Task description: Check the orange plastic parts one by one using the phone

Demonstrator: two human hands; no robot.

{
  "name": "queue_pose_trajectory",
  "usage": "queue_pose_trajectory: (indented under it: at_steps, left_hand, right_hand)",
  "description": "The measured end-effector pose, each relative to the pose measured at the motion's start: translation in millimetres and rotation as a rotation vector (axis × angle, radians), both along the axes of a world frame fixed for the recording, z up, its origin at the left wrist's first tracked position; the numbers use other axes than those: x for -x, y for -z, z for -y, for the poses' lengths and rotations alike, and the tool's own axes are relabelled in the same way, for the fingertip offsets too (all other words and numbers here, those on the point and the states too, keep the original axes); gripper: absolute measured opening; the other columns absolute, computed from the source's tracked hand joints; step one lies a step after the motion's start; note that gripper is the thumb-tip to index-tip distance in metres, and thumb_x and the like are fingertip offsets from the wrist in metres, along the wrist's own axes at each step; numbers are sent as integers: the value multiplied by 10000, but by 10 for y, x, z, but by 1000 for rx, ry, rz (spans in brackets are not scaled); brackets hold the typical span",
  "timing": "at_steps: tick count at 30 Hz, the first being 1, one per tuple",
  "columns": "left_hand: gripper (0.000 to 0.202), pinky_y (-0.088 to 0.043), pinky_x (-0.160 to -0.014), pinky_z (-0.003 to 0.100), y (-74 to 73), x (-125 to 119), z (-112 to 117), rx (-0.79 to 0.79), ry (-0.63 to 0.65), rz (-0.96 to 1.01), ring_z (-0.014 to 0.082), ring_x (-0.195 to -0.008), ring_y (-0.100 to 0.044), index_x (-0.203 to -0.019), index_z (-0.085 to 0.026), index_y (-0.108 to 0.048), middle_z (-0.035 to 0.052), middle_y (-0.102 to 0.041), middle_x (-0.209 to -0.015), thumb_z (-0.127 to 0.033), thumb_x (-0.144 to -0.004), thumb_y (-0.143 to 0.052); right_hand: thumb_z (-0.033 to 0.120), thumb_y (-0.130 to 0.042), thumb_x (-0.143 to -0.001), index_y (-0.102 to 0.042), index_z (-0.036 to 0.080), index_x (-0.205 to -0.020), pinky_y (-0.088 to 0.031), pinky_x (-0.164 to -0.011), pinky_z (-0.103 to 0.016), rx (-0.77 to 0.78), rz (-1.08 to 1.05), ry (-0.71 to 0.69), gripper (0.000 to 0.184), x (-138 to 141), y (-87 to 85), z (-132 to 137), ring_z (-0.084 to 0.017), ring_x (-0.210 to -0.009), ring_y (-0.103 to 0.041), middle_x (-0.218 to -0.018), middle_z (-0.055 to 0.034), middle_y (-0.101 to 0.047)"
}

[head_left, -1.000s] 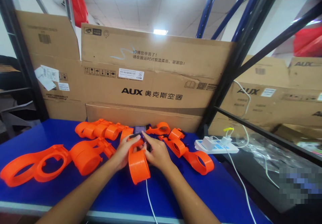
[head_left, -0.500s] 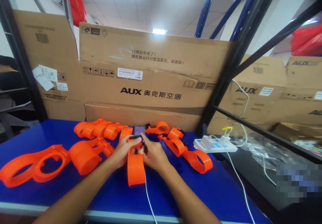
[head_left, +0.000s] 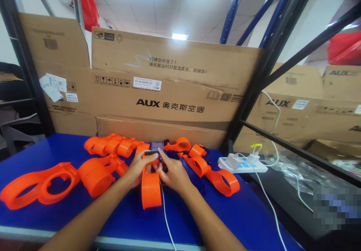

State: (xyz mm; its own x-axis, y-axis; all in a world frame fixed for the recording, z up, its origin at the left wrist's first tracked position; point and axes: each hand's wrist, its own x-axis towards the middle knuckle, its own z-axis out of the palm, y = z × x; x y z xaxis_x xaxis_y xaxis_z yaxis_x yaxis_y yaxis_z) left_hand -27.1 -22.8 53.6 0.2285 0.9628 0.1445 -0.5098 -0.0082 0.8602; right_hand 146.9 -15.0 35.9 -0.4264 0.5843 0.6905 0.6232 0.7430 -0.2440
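My left hand (head_left: 137,171) is closed around an orange plastic part (head_left: 151,191), whose wide ring hangs down toward me. A flat dark piece (head_left: 151,152) sits at its far end, just under my left thumb. My right hand (head_left: 175,172) meets it from the other side, fingers bent together against the dark piece; what lies between those fingers is hidden. From beneath the right fingers a thin white cable (head_left: 166,215) runs down over the table's front edge. Just beyond my hands lies a small device with a lit screen (head_left: 157,145).
Several orange ringed parts lie on the blue table (head_left: 180,221), a left group (head_left: 96,177) and a right group (head_left: 224,182). A white power strip (head_left: 242,164) with chargers is at right. Behind stand a large cardboard box (head_left: 169,81) and a black rack post (head_left: 248,89).
The orange part's hanging ring has shifted slightly left, and the right-hand fingers have moved a little against it. The whole view has shifted slightly.
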Motion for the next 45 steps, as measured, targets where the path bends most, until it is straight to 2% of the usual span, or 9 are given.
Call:
queue_pose_trajectory:
  at_steps: [3,5,11,17,23,28,32,36,45]
  left_hand:
    - [408,-275,-369,201,46,0,-58,25,-32,-15,64,-327,-434,-766,-146,-638,-2,-606,-500,-526,-837,-770]
    - [436,-247,-355,206,95,-1,-92,17,-35,-46,63,-300,-406,-806,-163,-623,-13,-604,-504,-583,-847,-732]
    - [368,-242,-357,205,213,-6,-124,-159,-42,-186,58,-333,-439,-844,-181,-626,-19,-628,-602,-536,-864,-722]
    - [302,-244,-359,200,228,-1,-129,-160,-78,-168,50,-325,-410,-857,-183,-648,-53,-557,-555,-472,-854,-738]
    - [307,-249,-348,205,214,9,-123,-198,-95,-145,58,-322,-426,-889,-183,-660,-47,-571,-570,-480,-854,-729]
    - [302,-246,-348,200,203,16,-130,-191,-89,-149,58,-302,-412,-866,-180,-662,-57,-537,-501,-474,-857,-731]
    - [316,-240,-343,196,208,20,-144,-188,-78,-144,59,-295,-408,-853,-179,-662,-44,-563,-491,-487,-849,-736]
    - [340,-246,-336,198,204,23,-146,-209,-70,-156,59,-299,-421,-842,-176,-655,-3,-647,-572,-509,-848,-726]
    - [347,-257,-349,204,189,29,-131,-237,-45,-176,70,-301,-423,-821,-181,-641,9,-656,-561,-521,-876,-687]
  right_hand:
    - [249,-533,-987,-479,172,-1521,-566,-642,-260,95,-45,-90,543,-46,-87,-3,-156,-619,-693,-896,-59,-788]
    - [307,-564,-990,-507,177,-1496,-565,-615,-250,147,-101,-94,525,-53,-129,6,-151,-607,-697,-927,-64,-793]
    - [253,-588,-933,-580,167,-1437,-567,-639,-262,131,-142,8,511,8,-143,65,-182,-660,-729,-847,-59,-788]
    - [235,-556,-942,-502,178,-1523,-557,-648,-263,106,-118,-37,587,12,-144,91,-176,-653,-711,-814,-38,-782]
    - [250,-508,-979,-459,146,-1554,-521,-606,-251,83,-137,-10,587,49,-88,93,-168,-599,-669,-739,-18,-740]
    - [244,-480,-1003,-382,147,-1594,-547,-677,-282,83,-73,3,607,44,-78,86,-195,-681,-703,-850,-62,-776]
    - [209,-460,-1006,-324,170,-1618,-567,-738,-296,85,-43,-17,629,33,-79,77,-205,-756,-732,-944,-74,-790]
    - [191,-438,-1012,-274,163,-1635,-564,-744,-295,102,-7,-24,645,26,-88,74,-203,-748,-726,-937,-73,-787]
    - [219,-388,-1039,-221,147,-1649,-548,-742,-297,113,23,-36,637,17,-94,78,-200,-725,-703,-907,-67,-770]
